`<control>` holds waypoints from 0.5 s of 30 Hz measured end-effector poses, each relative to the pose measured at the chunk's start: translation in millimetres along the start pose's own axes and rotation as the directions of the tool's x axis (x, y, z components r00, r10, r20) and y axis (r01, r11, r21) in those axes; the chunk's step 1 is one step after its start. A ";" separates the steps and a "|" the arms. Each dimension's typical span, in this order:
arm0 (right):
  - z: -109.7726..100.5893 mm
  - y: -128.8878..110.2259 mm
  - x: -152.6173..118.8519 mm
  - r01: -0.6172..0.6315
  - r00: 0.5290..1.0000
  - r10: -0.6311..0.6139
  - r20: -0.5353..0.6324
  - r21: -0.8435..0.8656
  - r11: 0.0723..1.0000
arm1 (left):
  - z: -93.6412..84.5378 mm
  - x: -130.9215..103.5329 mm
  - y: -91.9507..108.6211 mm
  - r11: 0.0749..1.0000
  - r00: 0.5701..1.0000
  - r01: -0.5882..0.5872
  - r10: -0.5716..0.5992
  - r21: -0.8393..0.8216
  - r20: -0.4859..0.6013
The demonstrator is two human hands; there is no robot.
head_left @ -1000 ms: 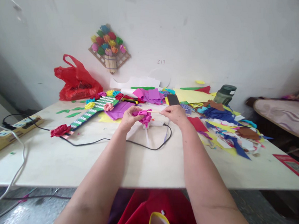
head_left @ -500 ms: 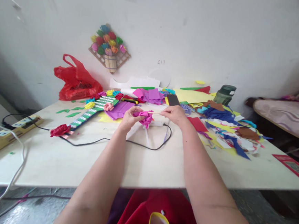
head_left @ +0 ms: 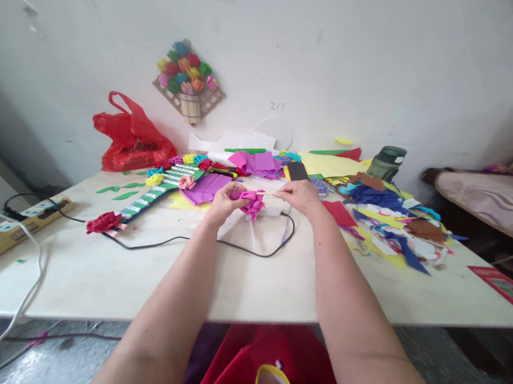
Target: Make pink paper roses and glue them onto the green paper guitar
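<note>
A magenta paper flower [head_left: 252,203] is pinched in my left hand [head_left: 228,201], its folded petals facing right. My right hand [head_left: 298,196] grips the far end of a thin pale stick [head_left: 270,194] that runs to the flower. Below the flower lies a white glue gun [head_left: 269,211] with a black cord, partly covered by the flower and my left hand. A green and white striped board [head_left: 152,198] with several paper flowers along it rests to the left, beside purple paper [head_left: 206,188].
A red plastic bag [head_left: 131,141] stands at the back left, a power strip [head_left: 27,224] at the left edge. Behind my right hand lies a black phone [head_left: 298,171]. Paper scraps [head_left: 382,202] and a green bottle [head_left: 387,162] are on the right.
</note>
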State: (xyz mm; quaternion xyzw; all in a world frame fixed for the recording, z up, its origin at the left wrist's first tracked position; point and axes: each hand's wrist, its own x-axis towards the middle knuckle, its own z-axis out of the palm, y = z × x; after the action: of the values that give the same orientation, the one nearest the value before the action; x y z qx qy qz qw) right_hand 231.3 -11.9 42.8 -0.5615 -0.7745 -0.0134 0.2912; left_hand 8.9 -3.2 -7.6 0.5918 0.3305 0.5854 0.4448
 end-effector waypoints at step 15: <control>0.9 3.2 -0.6 0.017 1.000 -0.018 0.004 0.068 0.998 | 1.3 -1.2 4.6 0.999 0.999 0.046 -0.046 0.002 0.007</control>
State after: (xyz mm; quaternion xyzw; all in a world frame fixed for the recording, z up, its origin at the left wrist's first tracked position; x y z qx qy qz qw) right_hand 233.8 -10.9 40.8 -0.5444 -0.7801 0.0119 0.3082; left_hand 9.5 -6.3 -3.9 0.5865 0.3429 0.5725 0.4590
